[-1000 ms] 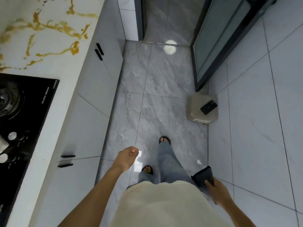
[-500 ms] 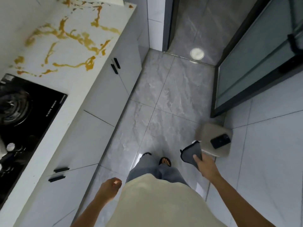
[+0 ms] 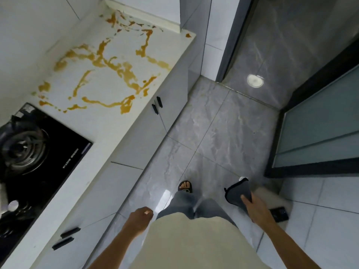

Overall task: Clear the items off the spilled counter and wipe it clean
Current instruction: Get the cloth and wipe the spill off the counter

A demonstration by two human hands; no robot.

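Orange spill [image 3: 108, 66] is covering the counter [image 3: 124, 121] up to its front edge; right hand [image 3: 254, 205] is gripping a gray cloth [image 3: 238, 191], left hand [image 3: 140, 217] is curling empty.

Glossy grey marbled floor tiles [image 3: 223, 121] catch the light. The white counter [image 3: 116, 121] looks smooth, the grey cloth [image 3: 236, 191] soft and matt.
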